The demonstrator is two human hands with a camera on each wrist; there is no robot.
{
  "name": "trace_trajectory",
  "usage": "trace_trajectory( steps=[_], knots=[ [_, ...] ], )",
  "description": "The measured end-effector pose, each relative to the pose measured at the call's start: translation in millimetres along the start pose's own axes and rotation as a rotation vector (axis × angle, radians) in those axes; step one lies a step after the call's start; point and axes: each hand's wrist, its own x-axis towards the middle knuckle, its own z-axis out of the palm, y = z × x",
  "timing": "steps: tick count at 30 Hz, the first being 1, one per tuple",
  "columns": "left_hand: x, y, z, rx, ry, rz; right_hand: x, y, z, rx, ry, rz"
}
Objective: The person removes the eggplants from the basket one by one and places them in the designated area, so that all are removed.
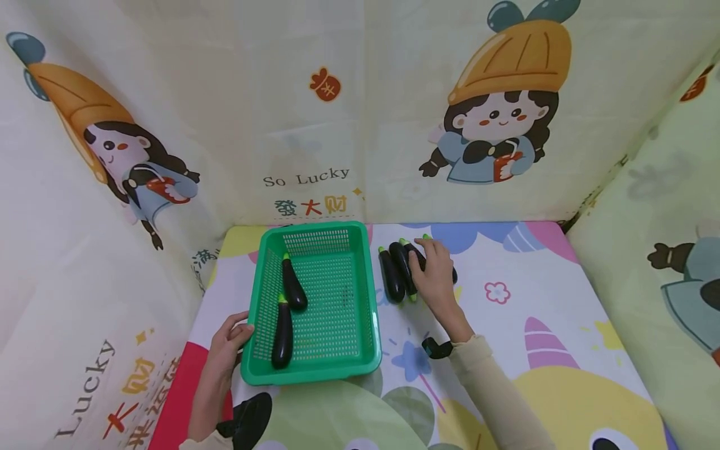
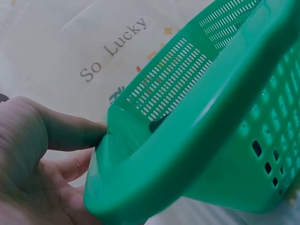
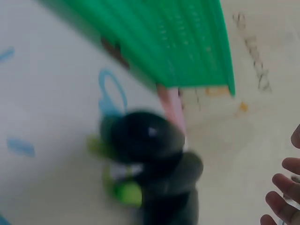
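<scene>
A green plastic basket (image 1: 312, 381) stands on the table, tilted slightly in the head view. Two dark eggplants lie inside along its left side, one farther back (image 1: 294, 286) and one nearer (image 1: 282, 337). My left hand (image 1: 227, 344) grips the basket's left rim, thumb on top, as the left wrist view (image 2: 42, 159) also shows. To the basket's right several more eggplants (image 1: 391, 278) lie side by side. Over this row reaches my right hand (image 1: 435, 278), hiding part of it. In the right wrist view its fingers (image 3: 281, 206) are spread, apart from the blurred eggplants (image 3: 145, 136).
The table is covered by a colourful printed cloth (image 1: 497, 325). Cream printed curtains (image 1: 394, 125) hang behind and at both sides, meeting the table's back edge. A dark strap device sits on each wrist, the left one (image 1: 253, 419) near the basket's front corner.
</scene>
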Motion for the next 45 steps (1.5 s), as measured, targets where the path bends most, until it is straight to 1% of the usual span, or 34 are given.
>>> trace_trajectory(
  steps=[2, 7, 9, 11, 16, 20, 23, 26, 30, 33, 36, 41, 45],
  knots=[
    [0.4, 0.3, -0.4, -0.007, 0.003, 0.003, -4, -12, 3, 0.027, -0.024, -0.032],
    [1.5, 1.8, -0.4, -0.013, 0.014, -0.001, -12, -40, 10, 0.109, -0.055, -0.136],
    [1.7, 1.8, -0.5, -0.009, 0.014, -0.009, -15, -49, 12, 0.134, -0.063, -0.186],
    [1.9, 1.4, -0.7, -0.008, 0.018, -0.016, -17, -57, 14, 0.147, -0.078, -0.218],
    [1.8, 0.2, -1.4, -0.001, 0.008, -0.011, -23, -70, 20, 0.17, -0.138, -0.252],
    [1.8, 0.0, -1.4, 0.011, -0.001, -0.001, -27, -78, 24, 0.181, -0.21, -0.269],
    [1.5, -0.3, -1.2, 0.017, 0.007, 0.003, -30, -87, 29, 0.194, -0.277, -0.281],
    [-0.4, -1.5, -1.4, 0.019, 0.013, -0.003, -33, -97, 35, 0.221, -0.367, -0.268],
    [-2.6, -2.8, -1.4, 0.017, 0.016, -0.008, -38, -111, 42, 0.266, -0.497, -0.206],
    [-2.0, -2.6, -0.9, 0.015, 0.018, -0.005, -40, -119, 49, 0.278, -0.567, -0.162],
    [-2.0, -2.1, -0.2, 0.018, 0.024, -0.004, -42, -124, 55, 0.277, -0.608, -0.144],
    [-2.4, -2.4, 1.0, 0.013, 0.031, -0.01, -47, -130, 63, 0.327, -0.657, -0.095],
    [-0.6, -2.8, 1.4, 0.019, 0.024, 0.0, -50, -132, 69, 0.354, -0.696, -0.042]
  ],
)
